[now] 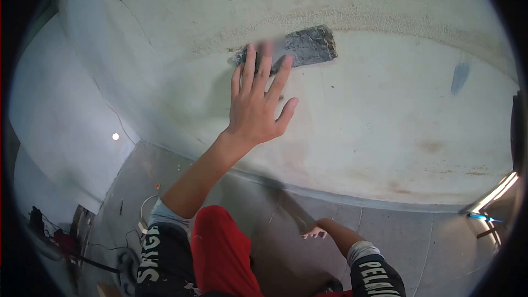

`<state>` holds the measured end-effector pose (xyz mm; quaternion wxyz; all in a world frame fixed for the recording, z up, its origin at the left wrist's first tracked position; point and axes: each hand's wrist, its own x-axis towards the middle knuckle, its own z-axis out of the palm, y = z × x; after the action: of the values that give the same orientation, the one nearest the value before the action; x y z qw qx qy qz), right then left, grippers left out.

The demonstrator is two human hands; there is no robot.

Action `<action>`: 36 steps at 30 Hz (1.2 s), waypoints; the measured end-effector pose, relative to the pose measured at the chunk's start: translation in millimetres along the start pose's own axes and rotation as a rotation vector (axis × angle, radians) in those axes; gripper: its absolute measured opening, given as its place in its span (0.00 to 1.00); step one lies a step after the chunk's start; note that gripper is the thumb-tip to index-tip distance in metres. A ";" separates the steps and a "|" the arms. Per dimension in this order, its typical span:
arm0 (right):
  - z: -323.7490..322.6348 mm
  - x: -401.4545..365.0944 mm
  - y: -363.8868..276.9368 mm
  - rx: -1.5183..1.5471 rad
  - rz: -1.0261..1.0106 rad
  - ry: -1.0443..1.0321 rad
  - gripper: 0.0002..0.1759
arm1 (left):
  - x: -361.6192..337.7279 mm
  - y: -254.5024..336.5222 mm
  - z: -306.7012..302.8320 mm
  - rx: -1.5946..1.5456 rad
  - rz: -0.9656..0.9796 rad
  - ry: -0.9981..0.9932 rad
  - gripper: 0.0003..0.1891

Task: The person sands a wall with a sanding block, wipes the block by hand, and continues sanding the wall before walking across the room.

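My left hand (254, 99) is raised to the pale wall (363, 110) with its fingers spread. Its fingertips overlap the left part of a dark grey, rough-edged patch (313, 47) on the wall, and part of that patch is hidden behind them. Low down, near the foot of the wall, my right hand (315, 231) has its fingers curled. From it a long, flat, brownish-grey blade-like tool (296, 212) points up and left; its kind is blurred.
A rough textured band (379, 19) curves along the wall above the patch. Grey floor tiles (396, 236) lie below. Cables and dark gear (60, 242) sit at lower left. A bright light strip (498, 192) stands at far right, by a blue object (484, 217).
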<state>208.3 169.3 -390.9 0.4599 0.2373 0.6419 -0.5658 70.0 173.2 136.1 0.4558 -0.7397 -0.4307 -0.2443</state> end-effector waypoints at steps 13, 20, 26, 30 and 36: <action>5.3 -5.4 -17.7 0.048 0.051 0.025 0.41 | 40.6 -72.1 -21.4 0.049 0.506 -0.392 0.44; -10.0 22.7 -21.2 -0.079 -0.003 -0.023 0.40 | 91.7 -25.7 -22.6 0.034 0.527 -0.419 0.46; 1.0 13.9 -19.3 -0.216 -0.074 0.032 0.40 | 203.8 95.6 2.9 -0.211 0.712 -0.117 0.49; -11.1 66.7 -4.6 -0.187 -0.051 0.029 0.37 | 229.8 139.9 2.2 -0.046 0.766 -0.134 0.46; -11.9 84.8 2.2 -0.249 -0.149 0.017 0.34 | 152.1 49.3 -18.6 -0.066 0.490 -0.258 0.47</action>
<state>166.9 162.8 -465.7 0.4369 0.1350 0.7269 -0.5123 190.6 209.3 236.6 0.4183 -0.8611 -0.2855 -0.0445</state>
